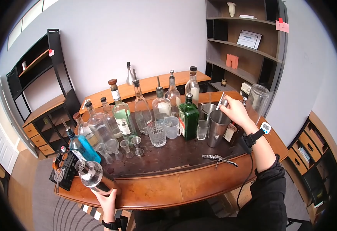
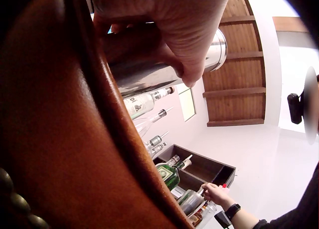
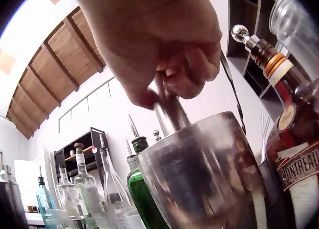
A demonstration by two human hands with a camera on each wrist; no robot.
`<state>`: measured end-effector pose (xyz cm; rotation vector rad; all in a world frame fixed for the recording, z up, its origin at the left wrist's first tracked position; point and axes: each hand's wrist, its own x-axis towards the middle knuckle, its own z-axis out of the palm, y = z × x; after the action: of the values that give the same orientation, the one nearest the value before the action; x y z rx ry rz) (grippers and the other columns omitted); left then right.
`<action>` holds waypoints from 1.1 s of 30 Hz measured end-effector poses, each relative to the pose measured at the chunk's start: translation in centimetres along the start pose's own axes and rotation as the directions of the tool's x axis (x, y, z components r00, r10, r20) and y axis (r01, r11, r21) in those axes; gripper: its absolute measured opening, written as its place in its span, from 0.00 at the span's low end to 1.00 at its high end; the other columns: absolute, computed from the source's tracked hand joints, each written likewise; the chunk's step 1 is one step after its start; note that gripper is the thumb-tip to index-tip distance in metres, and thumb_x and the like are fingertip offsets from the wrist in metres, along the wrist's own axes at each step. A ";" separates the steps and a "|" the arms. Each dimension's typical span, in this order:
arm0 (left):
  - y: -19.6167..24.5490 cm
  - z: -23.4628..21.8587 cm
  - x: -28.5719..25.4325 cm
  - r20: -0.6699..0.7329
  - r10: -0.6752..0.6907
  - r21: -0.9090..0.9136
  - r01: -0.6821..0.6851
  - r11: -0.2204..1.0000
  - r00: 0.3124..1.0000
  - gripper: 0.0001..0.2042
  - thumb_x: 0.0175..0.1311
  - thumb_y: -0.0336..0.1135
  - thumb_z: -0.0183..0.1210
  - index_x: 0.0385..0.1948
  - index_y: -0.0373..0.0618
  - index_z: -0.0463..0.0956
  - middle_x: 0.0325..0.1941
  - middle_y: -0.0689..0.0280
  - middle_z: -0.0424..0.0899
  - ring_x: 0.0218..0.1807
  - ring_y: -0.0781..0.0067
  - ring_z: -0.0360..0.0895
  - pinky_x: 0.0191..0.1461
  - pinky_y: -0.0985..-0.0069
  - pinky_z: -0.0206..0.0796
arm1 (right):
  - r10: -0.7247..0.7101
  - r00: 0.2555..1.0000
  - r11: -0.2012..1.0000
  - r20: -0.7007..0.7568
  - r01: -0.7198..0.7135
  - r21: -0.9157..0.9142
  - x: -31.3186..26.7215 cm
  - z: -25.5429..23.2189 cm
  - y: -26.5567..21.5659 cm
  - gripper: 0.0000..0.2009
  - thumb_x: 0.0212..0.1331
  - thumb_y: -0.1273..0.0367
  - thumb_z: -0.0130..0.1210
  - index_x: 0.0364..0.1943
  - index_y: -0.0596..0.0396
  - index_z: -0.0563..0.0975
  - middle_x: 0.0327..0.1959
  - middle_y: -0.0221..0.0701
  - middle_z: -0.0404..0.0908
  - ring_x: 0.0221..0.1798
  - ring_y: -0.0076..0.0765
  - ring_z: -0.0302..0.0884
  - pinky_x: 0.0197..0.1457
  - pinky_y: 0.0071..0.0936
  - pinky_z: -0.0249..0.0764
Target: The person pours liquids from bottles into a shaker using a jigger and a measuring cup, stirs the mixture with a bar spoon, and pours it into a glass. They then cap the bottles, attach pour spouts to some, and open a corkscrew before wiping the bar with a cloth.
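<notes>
The left hand (image 1: 106,198) grips the lower part of a metal cocktail shaker (image 1: 91,174) at the table's front left edge; in the left wrist view its thumb lies along the shaker (image 2: 144,77). On the right, the right hand (image 1: 234,111) pinches a metal rod-like tool (image 1: 224,103) over a tall metal tin (image 1: 217,129). Seen from the right wrist, the curled fingers of the right hand (image 3: 164,54) hold the tool (image 3: 170,114), whose lower end is hidden inside the tin (image 3: 204,174).
Left of the tin stand a green bottle (image 1: 189,117), a small glass (image 1: 202,130), a cut-glass tumbler (image 1: 157,134) and several clear bottles. Small jiggers (image 1: 137,146) stand nearer the shaker. A corkscrew (image 1: 219,159) lies near the front edge. A Cointreau bottle (image 3: 294,134) stands right of the tin.
</notes>
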<state>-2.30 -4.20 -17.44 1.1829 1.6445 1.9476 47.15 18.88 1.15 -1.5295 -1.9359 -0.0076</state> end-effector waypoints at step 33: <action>-1.7 -0.7 0.4 0.023 0.010 -0.008 -0.009 1.000 1.000 0.54 0.46 0.21 0.68 0.73 0.38 0.35 0.74 0.49 0.50 0.65 0.65 0.63 0.63 0.73 0.66 | -0.158 0.936 0.982 -0.315 0.182 0.048 2.1 -10.4 -6.2 0.11 0.59 0.64 0.58 0.32 0.58 0.72 0.20 0.29 0.71 0.24 0.21 0.65 0.30 0.24 0.65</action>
<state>-3.52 -3.92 -18.83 1.2076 1.6211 1.9374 46.64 14.68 12.67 -1.2242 -1.7860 -0.2327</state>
